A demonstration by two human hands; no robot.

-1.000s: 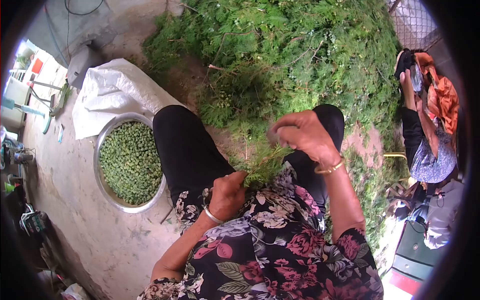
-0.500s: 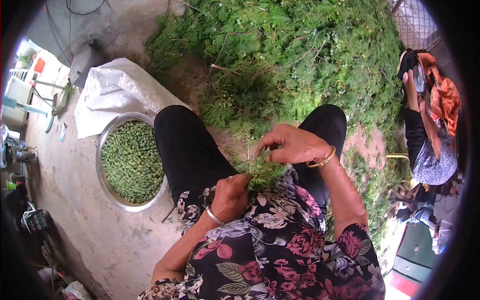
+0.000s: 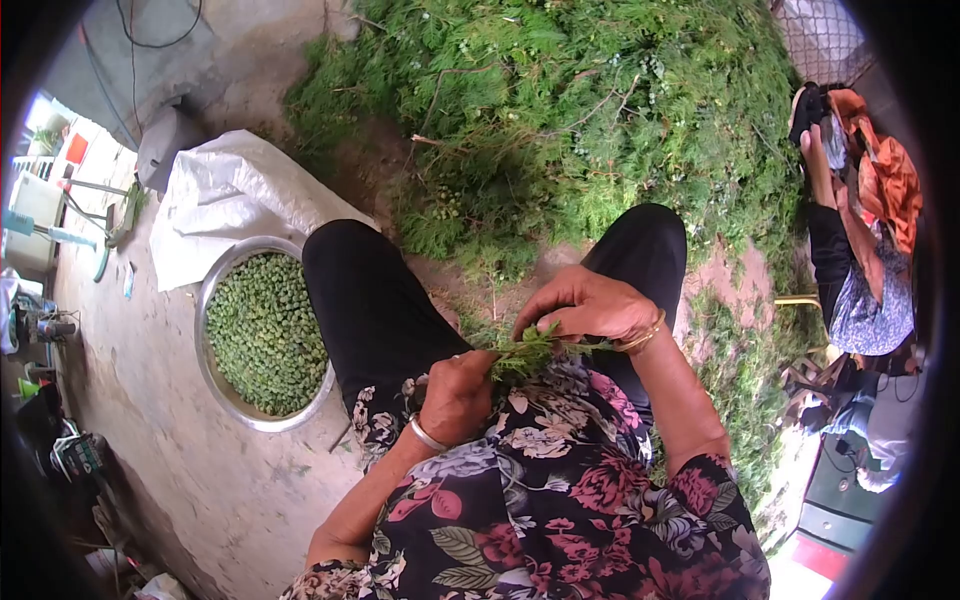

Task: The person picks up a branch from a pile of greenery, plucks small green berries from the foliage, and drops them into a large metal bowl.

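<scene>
My left hand (image 3: 458, 400), with a silver bangle at the wrist, is closed in a fist around one end of a green evergreen sprig (image 3: 527, 353) over my lap. From the other side my right hand (image 3: 598, 306), wearing a gold bangle, pinches at the sprig's upper part with bent fingers and thumb. Anything small between those fingertips is hidden. Beside my left knee stands a metal basin (image 3: 204, 368) filled with small round green cones (image 3: 265, 335).
A large heap of cut evergreen branches (image 3: 600, 130) spreads beyond my knees. A white sack (image 3: 235, 190) lies behind the basin. At the right sits another person (image 3: 868, 300), near an orange cloth (image 3: 888, 180). Assorted items line the left edge.
The sprig has turned, and its leafy part now stretches further right beneath my right hand. My right hand has dipped slightly. The left stays closed in nearly the same place.
</scene>
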